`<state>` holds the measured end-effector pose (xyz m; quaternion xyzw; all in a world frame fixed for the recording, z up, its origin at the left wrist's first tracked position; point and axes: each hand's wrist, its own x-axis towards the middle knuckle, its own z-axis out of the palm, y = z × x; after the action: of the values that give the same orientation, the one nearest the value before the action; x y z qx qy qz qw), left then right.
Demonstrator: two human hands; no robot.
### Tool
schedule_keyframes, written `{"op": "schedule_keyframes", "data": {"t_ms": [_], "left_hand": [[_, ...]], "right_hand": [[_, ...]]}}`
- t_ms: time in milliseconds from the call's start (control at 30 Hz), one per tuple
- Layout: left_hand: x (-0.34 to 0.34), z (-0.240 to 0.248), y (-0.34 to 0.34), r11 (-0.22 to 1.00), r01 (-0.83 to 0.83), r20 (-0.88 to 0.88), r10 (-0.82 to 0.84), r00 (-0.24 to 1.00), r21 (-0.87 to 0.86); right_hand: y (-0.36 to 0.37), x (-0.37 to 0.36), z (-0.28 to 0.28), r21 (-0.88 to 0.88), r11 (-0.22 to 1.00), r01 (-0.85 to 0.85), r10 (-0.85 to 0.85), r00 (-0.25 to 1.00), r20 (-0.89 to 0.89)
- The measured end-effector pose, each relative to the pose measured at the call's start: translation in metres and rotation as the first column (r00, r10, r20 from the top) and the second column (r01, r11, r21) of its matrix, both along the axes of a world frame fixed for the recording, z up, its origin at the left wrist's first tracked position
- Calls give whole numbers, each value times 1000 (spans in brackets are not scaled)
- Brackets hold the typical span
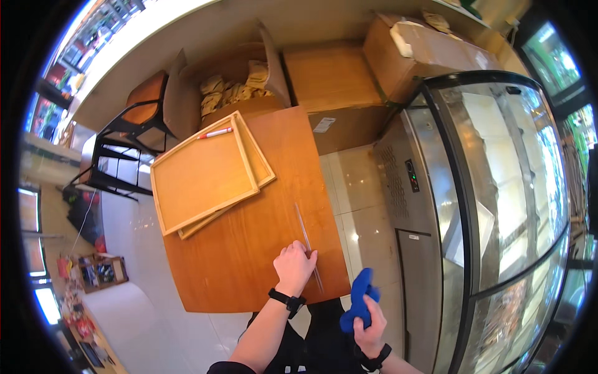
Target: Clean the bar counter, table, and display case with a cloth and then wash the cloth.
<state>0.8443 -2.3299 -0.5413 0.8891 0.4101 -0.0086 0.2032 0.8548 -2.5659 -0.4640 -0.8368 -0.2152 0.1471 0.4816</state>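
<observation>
My left hand [294, 268], with a black watch on its wrist, is on the wooden table [249, 262] near its front right. Its fingers are curled, and thumb and fingertips press on a thin pale strip [303, 225] that runs lengthwise along the tabletop. The strip shows both beyond the hand and nearer than it. Off the table's right front corner, my right hand [372, 327] grips a bunched blue cloth [358, 305] in the air, fingers closed round its lower part. A dark band sits on that wrist.
Two wood-framed boards [202, 177] lie stacked askew at the table's far left, a red and white marker [215, 133] on top. An open carton [233, 93] with crumpled paper and closed boxes [330, 75] stand behind. A glass display cabinet [492, 187] is at right, dark-framed chairs [118, 149] at left.
</observation>
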Motion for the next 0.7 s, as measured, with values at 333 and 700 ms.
{"op": "schedule_keyframes", "data": {"t_ms": [333, 700], "left_hand": [[-4, -6, -8, 981, -192, 0, 192, 981, 0], [-55, -14, 13, 990, -139, 32, 138, 990, 39]], "right_hand": [[119, 120, -50, 72, 995, -76, 71, 996, 62], [308, 242, -108, -230, 831, -506, 554, 717, 424]]}}
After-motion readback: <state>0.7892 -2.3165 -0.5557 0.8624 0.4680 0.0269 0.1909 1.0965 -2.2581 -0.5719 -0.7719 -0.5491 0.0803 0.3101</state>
